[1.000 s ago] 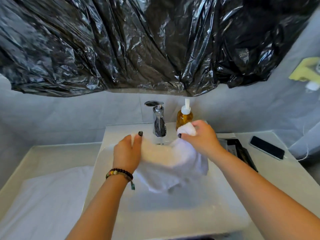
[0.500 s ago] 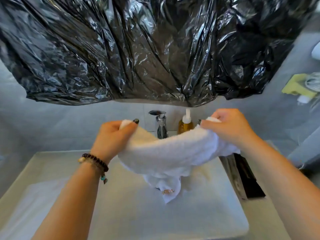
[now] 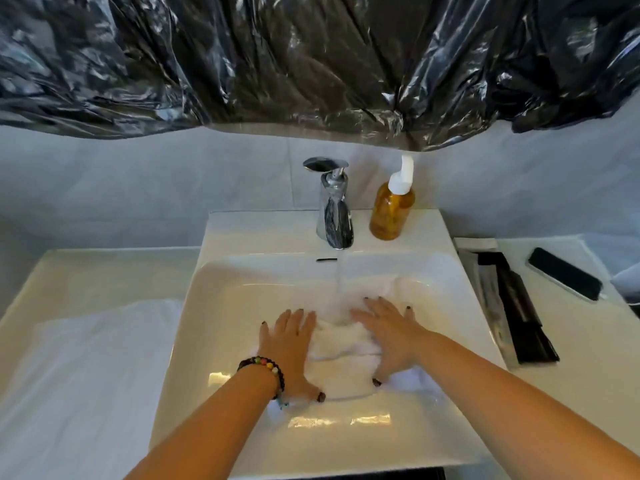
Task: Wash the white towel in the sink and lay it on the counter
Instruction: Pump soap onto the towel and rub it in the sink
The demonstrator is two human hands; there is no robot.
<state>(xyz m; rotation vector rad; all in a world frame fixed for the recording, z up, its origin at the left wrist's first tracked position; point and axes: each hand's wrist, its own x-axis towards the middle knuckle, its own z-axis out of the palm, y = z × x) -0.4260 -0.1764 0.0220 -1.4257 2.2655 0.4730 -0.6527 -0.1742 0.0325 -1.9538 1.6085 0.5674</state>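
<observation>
Left hand (image 3: 288, 344): flat, fingers straight and a little spread, palm pressing down on the left part of the white towel (image 3: 341, 355) in the sink (image 3: 242, 292); a beaded bracelet (image 3: 265, 370) sits on the wrist.
Right hand (image 3: 389, 336): also flat and spread, palm down on the right part of the towel, thumb pointing toward the near rim of the sink.
Hands together: side by side, a strip of towel showing between them; neither is curled round the cloth.
White towel: bunched on the floor of the sink basin, under both palms, wet folds reaching toward the back wall of the basin.
Water (image 3: 339, 278): a thin stream falls into the sink onto the towel just beyond the fingertips.
Sink's left: white cloth (image 3: 79, 368) spread over the counter (image 3: 104, 268).
Sink's right: a dark flat packet (image 3: 512, 303) just beside the rim, a black phone (image 3: 564, 278) farther out.
Sink's back ledge: chrome faucet (image 3: 332, 206), amber pump bottle (image 3: 393, 206) just to its right.
Above the sink: crumpled black plastic sheet (image 3: 311, 57) hanging over the wall.
</observation>
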